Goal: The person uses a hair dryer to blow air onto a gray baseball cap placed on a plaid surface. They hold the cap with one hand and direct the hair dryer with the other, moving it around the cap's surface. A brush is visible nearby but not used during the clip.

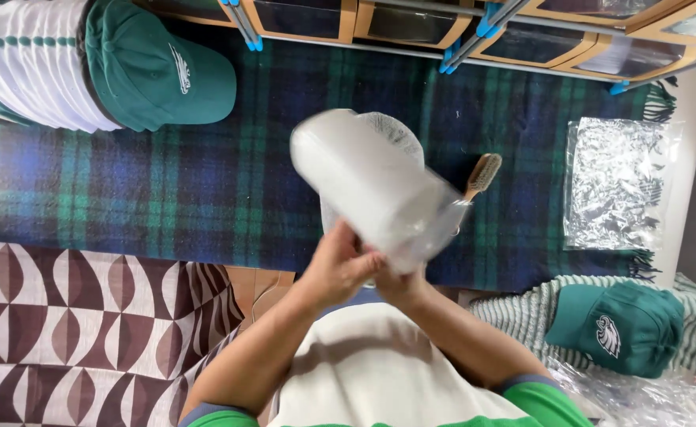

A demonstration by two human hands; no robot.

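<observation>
We see both hands meeting low in the middle of the view, around six o'clock of the tartan blanket (206,198) that covers the work surface. The left hand (338,269) is curled closed at the lower edge of a white, motion-blurred cap in a clear plastic bag (372,190), its fingers wrapped round the bottom of the bundle. The right hand (399,285) sits just beneath and is mostly hidden by the bag; it touches the bundle, but we cannot tell how tightly its fingers close. The bagged cap is lifted off the blanket, tilted up toward eleven o'clock from the hands, and a patch of white mesh shows behind its upper edge. At about three o'clock of the bundle, a wooden-handled brush (481,175) lies on the blanket, partly covered by the bag. Further out at three o'clock lies a flat stack of clear plastic bags (617,182). At ten o'clock, a green cap (158,71) heads a row of nested white and green caps (32,63). At four o'clock, another green cap (617,328) rests on a striped cloth (522,312), near crumpled clear plastic. At eight o'clock lies a brown and white patterned cloth (71,332). Along twelve o'clock run wooden-framed trays (411,24) with blue clips.
</observation>
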